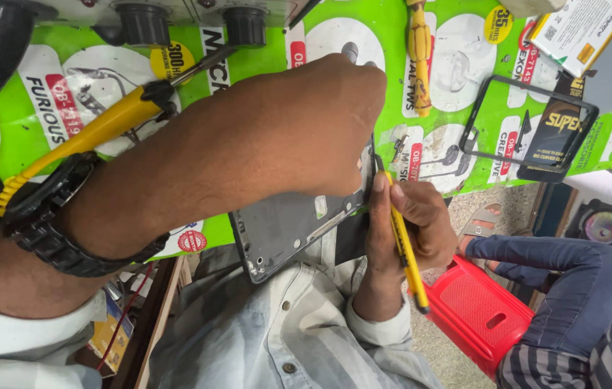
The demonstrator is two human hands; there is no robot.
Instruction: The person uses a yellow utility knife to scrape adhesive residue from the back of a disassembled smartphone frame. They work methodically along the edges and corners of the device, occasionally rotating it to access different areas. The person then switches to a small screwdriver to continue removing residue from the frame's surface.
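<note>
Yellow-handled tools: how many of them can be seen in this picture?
3. One yellow tool is in the right hand. One yellow-handled iron lies on the green mat, upper left. One yellow screwdriver lies at the top centre. The left hand may hide others.

A green printed mat (464,155) bears a yellow screwdriver (418,54) and a black frame (529,122)

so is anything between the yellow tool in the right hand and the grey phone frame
Nothing visible does. The right hand holds the yellow tool with its upper end right at the edge of the grey phone frame. The left hand presses on the frame from above and hides the exact contact spot.
</note>
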